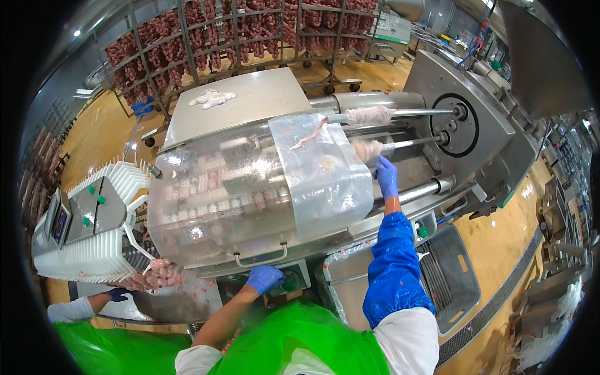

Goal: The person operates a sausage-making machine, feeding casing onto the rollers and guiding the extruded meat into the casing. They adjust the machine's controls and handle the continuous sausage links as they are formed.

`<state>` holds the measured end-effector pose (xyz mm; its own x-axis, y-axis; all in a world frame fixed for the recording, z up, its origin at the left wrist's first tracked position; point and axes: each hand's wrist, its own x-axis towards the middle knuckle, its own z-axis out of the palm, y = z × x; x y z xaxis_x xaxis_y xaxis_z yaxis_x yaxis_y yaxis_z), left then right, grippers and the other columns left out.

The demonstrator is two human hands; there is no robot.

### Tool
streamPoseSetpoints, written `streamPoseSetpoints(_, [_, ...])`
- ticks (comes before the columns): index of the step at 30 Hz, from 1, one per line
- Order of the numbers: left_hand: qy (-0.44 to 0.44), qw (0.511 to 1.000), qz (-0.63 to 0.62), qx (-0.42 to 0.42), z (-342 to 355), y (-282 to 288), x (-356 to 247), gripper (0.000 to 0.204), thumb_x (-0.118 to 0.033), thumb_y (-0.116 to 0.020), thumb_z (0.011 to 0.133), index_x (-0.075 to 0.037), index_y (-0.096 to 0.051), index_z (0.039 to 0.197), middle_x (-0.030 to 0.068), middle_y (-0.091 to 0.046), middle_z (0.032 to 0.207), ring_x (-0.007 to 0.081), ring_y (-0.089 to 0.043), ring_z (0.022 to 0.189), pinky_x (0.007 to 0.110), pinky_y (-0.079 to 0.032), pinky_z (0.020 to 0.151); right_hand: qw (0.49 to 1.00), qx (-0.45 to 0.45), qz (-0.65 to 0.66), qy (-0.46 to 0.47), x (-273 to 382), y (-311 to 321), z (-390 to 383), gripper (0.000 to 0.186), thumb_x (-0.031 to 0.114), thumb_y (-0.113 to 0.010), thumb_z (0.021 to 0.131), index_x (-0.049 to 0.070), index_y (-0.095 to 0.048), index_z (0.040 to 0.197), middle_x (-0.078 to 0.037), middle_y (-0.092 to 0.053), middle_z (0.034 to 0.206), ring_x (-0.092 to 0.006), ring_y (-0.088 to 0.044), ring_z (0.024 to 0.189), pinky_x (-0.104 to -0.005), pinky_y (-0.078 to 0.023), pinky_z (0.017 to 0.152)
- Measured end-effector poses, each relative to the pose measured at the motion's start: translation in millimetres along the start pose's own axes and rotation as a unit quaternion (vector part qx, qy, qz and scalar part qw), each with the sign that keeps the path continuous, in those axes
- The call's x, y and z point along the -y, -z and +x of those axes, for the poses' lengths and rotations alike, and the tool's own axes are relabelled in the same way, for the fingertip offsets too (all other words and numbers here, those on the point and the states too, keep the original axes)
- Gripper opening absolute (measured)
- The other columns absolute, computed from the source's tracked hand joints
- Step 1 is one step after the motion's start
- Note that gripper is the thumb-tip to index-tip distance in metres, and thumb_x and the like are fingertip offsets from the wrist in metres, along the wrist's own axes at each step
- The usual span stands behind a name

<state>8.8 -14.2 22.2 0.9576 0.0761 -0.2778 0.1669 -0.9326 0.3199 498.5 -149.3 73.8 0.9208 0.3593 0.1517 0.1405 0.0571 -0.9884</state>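
Observation:
My right hand (pixel 387 177), in a blue glove and blue sleeve cover, reaches up to a gathered sausage casing (pixel 367 150) on the nearer metal stuffing tube (pixel 414 143). Its fingers look closed at the casing's lower edge. A second gathered casing (pixel 370 115) sits on the farther tube (pixel 426 112). My left hand (pixel 265 279), also gloved, lies by a green button (pixel 290 281) on the front panel, holding nothing I can see, fingers stretched toward it. Between them, a clear plastic sheet (pixel 325 181) drapes over the machine's clouded see-through cover (pixel 215 187), with links blurred beneath.
On the left, another person's dark-gloved hand (pixel 119 294) is near linked sausages (pixel 164 274) and a white hook conveyor (pixel 94 250). A grey crate (pixel 465 275) stands on the floor at right. Racks of hanging sausages (pixel 250 31) line the back. A pale casing heap (pixel 212 99) tops the machine.

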Motion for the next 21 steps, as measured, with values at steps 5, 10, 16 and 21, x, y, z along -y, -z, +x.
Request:
streamPoseSetpoints(5, [-0.015,1.0,0.026,0.001,0,-10,5,0.022,-0.036,-0.063,0.083,-0.024,-0.074,0.098,0.0055,-0.071,0.095,0.0285,-0.067,0.084,0.044,-0.053,0.069,0.998,0.0,-0.03,-0.052,4,24,-9,0.034,0.009,-0.053,0.09,0.008,-0.065,0.123,-0.004,-0.068,0.078,-0.0086,-0.05,0.049,-0.0237,-0.042,0.045])
streamPoseSetpoints(10, [-0.024,0.999,0.023,-0.004,13,-11,8,0.021,-0.035,-0.063,0.083,-0.023,-0.075,0.095,0.0046,-0.071,0.093,0.0276,-0.067,0.084,0.043,-0.054,0.071,0.999,-0.02,0.011,-0.036,7,55,45,0.035,0.011,-0.053,0.092,0.006,-0.064,0.125,-0.003,-0.066,0.079,-0.007,-0.048,0.049,-0.0213,-0.039,0.045])
streamPoseSetpoints(16, [-0.032,0.997,-0.037,-0.054,4,-16,10,0.018,-0.03,-0.061,0.084,-0.019,-0.073,0.09,0.0087,-0.07,0.091,0.0313,-0.067,0.086,0.046,-0.053,0.072,0.982,0.018,-0.16,0.101,-31,15,-30,0.035,0.007,-0.052,0.088,0.005,-0.067,0.12,-0.01,-0.07,0.078,-0.0203,-0.059,0.058,-0.0344,-0.048,0.058])
streamPoseSetpoints(21, [0.018,0.999,-0.029,-0.038,-8,-23,10,0.02,-0.033,-0.061,0.083,-0.019,-0.073,0.09,0.0087,-0.07,0.085,0.032,-0.066,0.081,0.046,-0.052,0.068,0.817,0.05,-0.511,0.265,-72,1,-60,0.03,0.019,-0.056,0.088,0.001,-0.066,0.111,-0.019,-0.069,0.092,-0.0372,-0.065,0.077,-0.0441,-0.051,0.077])
